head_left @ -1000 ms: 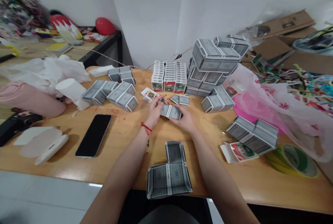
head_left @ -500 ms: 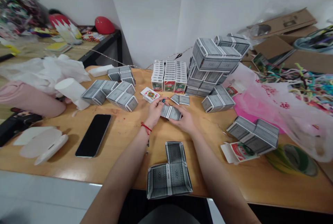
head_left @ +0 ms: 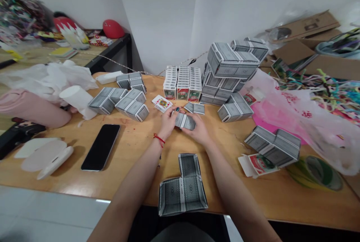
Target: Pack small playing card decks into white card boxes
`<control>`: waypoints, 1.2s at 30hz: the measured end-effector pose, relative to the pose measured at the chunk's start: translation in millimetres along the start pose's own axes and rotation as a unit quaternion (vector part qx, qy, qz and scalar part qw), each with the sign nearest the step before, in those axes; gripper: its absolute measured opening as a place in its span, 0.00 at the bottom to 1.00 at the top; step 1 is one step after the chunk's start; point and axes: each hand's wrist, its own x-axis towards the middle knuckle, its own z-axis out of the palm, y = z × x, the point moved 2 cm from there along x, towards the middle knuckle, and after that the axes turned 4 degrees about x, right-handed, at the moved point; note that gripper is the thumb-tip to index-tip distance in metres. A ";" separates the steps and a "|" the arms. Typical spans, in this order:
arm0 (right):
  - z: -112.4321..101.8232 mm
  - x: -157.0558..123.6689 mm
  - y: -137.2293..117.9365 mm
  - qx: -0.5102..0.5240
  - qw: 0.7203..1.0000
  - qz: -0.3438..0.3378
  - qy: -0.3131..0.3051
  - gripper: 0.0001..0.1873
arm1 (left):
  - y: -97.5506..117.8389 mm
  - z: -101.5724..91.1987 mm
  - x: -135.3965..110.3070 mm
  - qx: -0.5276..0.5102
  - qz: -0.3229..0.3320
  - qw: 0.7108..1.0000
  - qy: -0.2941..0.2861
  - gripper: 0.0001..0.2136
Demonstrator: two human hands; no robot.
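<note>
Between my two hands is a small piece of grey-backed playing cards (head_left: pixel 185 121), gripped at its left end by my left hand (head_left: pixel 170 119) and at its right end by my right hand (head_left: pixel 198 128). Some of my fingers are hidden behind it. Just beyond lie a few folded playing cards (head_left: pixel 194 108). A face-up stack of playing cards (head_left: pixel 161 103) sits beyond my left hand. Nearest my body, between my forearms, rests an open L-shaped tray made of cards (head_left: pixel 191 184).
Card boxes (head_left: pixel 182 84) stand in rows at the back, beside a tall pile of card-built blocks (head_left: pixel 233 65). More card blocks (head_left: pixel 132 105) lie left. A phone (head_left: pixel 101 147) is left of my forearm; an opened card box (head_left: pixel 261 164) and tape roll (head_left: pixel 316 172) lie right.
The held card piece has tilted slightly and its right end has turned a little. Both hands stay in nearly the same place, still gripping it.
</note>
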 end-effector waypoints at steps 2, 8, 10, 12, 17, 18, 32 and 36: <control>-1.0 0.7 1.5 -0.002 1.000 -0.010 0.009 0.29 | 0.9 0.2 0.4 0.007 0.006 1.000 0.003 0.12; -4.2 2.2 7.6 -0.037 0.997 0.010 0.066 0.28 | 0.8 -3.3 -0.5 0.050 -0.010 0.999 -0.011 0.08; -5.7 2.7 11.1 -0.033 0.994 0.031 0.099 0.28 | -0.3 -0.9 -1.9 0.080 -0.011 0.995 -0.056 0.09; -6.7 3.4 15.4 -0.017 0.991 0.048 0.120 0.29 | -1.8 2.6 -3.2 0.108 -0.006 0.990 -0.088 0.11; -7.4 5.1 24.9 0.070 0.988 0.092 0.106 0.25 | -5.0 7.4 -2.1 0.081 0.001 0.993 -0.082 0.13; -7.7 5.2 26.3 0.099 0.984 0.108 0.102 0.21 | -5.2 7.4 -1.5 0.071 -0.002 0.994 -0.079 0.13; -10.2 5.9 28.6 0.218 0.952 0.172 0.132 0.12 | 2.3 10.3 -8.6 0.273 0.041 0.956 -0.096 0.12; -10.3 5.1 29.2 0.220 0.951 0.179 0.121 0.13 | 0.7 10.6 -10.3 0.263 0.056 0.959 -0.087 0.12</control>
